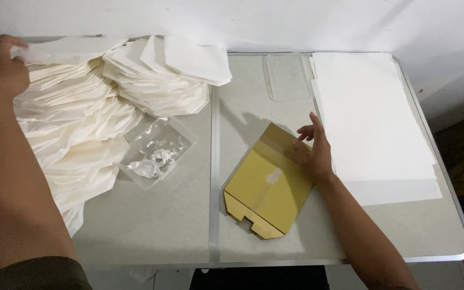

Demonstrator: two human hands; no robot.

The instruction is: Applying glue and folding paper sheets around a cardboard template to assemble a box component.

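My right hand (312, 150) rests with spread fingers on the upper right edge of a flat yellow cardboard template (267, 185) that lies at the middle of the grey folding table (157, 220). My left hand (0, 64) is at the far left back, its fingers closed on the edge of a white paper bag (60, 51) at the top of a big heap of folded white paper bags (81, 123).
A stack of flat white paper sheets (371, 118) lies right of the template. A clear plastic tray with white paste (157, 153) sits beside the bag heap. Another clear plastic tray (285, 78) lies at the back. A white wall runs behind the table.
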